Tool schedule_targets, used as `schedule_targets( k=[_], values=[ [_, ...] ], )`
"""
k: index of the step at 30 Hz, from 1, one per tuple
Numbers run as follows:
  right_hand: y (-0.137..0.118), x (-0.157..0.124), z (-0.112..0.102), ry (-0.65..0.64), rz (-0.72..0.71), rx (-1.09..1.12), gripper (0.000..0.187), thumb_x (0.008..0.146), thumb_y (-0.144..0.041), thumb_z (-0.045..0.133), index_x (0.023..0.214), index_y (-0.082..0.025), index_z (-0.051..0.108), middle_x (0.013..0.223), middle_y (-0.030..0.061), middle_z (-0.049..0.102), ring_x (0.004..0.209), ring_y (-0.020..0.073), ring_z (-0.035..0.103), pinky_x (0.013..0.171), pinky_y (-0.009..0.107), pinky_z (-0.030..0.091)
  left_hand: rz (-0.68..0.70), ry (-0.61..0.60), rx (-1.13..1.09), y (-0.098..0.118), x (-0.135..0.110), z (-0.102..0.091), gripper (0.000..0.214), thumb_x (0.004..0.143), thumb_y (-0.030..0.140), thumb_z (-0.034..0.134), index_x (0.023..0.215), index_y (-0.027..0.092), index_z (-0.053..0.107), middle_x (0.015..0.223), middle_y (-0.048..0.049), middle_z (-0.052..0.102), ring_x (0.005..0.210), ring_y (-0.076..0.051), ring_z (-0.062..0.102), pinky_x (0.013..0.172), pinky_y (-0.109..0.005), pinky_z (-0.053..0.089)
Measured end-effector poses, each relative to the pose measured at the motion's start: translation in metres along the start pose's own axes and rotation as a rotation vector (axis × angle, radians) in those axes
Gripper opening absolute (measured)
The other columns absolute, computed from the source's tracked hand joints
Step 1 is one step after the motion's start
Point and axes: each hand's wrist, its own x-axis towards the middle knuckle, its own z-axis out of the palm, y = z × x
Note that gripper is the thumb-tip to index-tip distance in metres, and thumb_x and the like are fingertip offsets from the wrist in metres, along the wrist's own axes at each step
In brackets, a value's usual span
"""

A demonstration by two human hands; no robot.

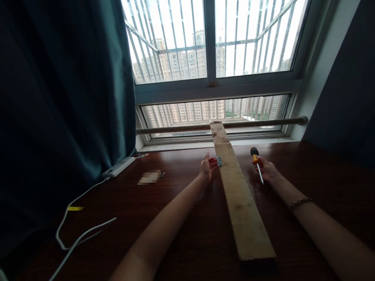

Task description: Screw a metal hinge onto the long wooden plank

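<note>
The board [241, 203], crossing the window-side edge of the tabletop [181, 158], lies between the left hand [206, 168], fingers outstretched at its hinge [219, 161], and the right hand [267, 170], gripping 1 screwdriver [256, 159].

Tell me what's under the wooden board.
The wooden board crosses the horizontal rail at its far end, hiding part of it. Dark wood surface shows along both sides; anything directly beneath the board is covered.
</note>
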Motion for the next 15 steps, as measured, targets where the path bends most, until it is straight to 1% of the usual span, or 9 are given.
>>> schedule_targets(
  k=[2,3,5,6,7,9,11,13,15],
  values=[
    [-0.016,-0.002,0.003,-0.004,-0.019,0.149,0.007,0.068,-0.018,0.064,0.066,-0.015,0.058,0.059,0.0012,0.064,0.042,0.0070,0.053,0.035,0.014,0.043,-0.005,-0.017,-0.076,-0.014,0.009,0.009,0.044,0.074,0.057,0.050,0.068,0.014,0.055,0.064,-0.0051,0.061,0.056,-0.012,0.057,0.058,-0.025,0.045],
    [-0.027,-0.004,0.006,-0.015,-0.035,0.222,0.006,0.068,-0.016,0.064,0.067,-0.015,0.058,0.062,0.0010,0.066,0.046,0.0073,0.056,0.039,0.013,0.046,-0.006,-0.048,-0.102,-0.019,0.012,0.011,0.045,0.075,0.057,0.047,0.068,0.013,0.056,0.064,-0.0050,0.061,0.055,-0.012,0.057,0.057,-0.024,0.045],
    [-0.053,-0.009,0.013,-0.055,-0.111,0.317,0.006,0.067,-0.012,0.064,0.070,-0.014,0.059,0.068,0.0014,0.068,0.054,0.0086,0.061,0.047,0.015,0.052,-0.019,-0.137,-0.109,-0.026,0.016,0.008,0.047,0.075,0.059,0.046,0.069,0.014,0.057,0.064,-0.0052,0.062,0.056,-0.013,0.058,0.058,-0.024,0.045],
    [-0.067,-0.013,0.019,-0.069,-0.173,0.311,0.006,0.067,-0.012,0.065,0.071,-0.014,0.060,0.071,0.0017,0.069,0.057,0.0095,0.063,0.051,0.016,0.054,-0.030,-0.187,-0.096,-0.027,0.016,0.006,0.047,0.075,0.059,0.046,0.070,0.014,0.058,0.065,-0.0052,0.063,0.058,-0.013,0.059,0.059,-0.024,0.045],
    [-0.081,-0.017,0.025,-0.081,-0.242,0.281,0.008,0.066,-0.012,0.065,0.072,-0.013,0.061,0.072,0.0020,0.069,0.058,0.0102,0.063,0.053,0.018,0.056,-0.041,-0.235,-0.078,-0.027,0.015,0.004,0.046,0.074,0.059,0.047,0.071,0.015,0.059,0.066,-0.0052,0.063,0.059,-0.014,0.059,0.059,-0.024,0.045],
    [-0.107,-0.027,0.042,-0.106,-0.368,0.175,0.012,0.065,-0.014,0.067,0.075,-0.013,0.061,0.072,0.0027,0.069,0.056,0.0119,0.064,0.051,0.020,0.056,-0.061,-0.326,-0.046,-0.024,0.013,0.001,0.046,0.072,0.060,0.049,0.075,0.015,0.062,0.069,-0.0051,0.065,0.061,-0.014,0.060,0.058,-0.024,0.045],
    [-0.125,-0.037,0.062,-0.154,-0.451,0.046,0.016,0.064,-0.018,0.069,0.077,-0.012,0.061,0.072,0.0037,0.069,0.054,0.0136,0.064,0.048,0.022,0.057,-0.064,-0.391,-0.025,-0.019,0.009,0.000,0.046,0.071,0.059,0.051,0.078,0.016,0.063,0.072,-0.0049,0.065,0.063,-0.015,0.061,0.057,-0.024,0.045],
    [-0.131,-0.045,0.082,-0.198,-0.506,-0.076,0.019,0.064,-0.023,0.070,0.076,-0.011,0.061,0.071,0.0046,0.068,0.053,0.0147,0.064,0.047,0.024,0.057,-0.035,-0.412,-0.004,-0.015,0.006,0.001,0.043,0.069,0.056,0.055,0.080,0.016,0.063,0.074,-0.0045,0.065,0.064,-0.015,0.061,0.057,-0.024,0.044],
    [-0.127,-0.049,0.100,-0.217,-0.553,-0.176,0.022,0.064,-0.028,0.070,0.075,-0.011,0.060,0.070,0.0047,0.067,0.053,0.0154,0.063,0.048,0.026,0.057,0.005,-0.408,0.027,-0.013,0.004,0.002,0.037,0.066,0.050,0.060,0.081,0.016,0.062,0.075,-0.0042,0.065,0.064,-0.014,0.060,0.056,-0.023,0.044]
  ],
)
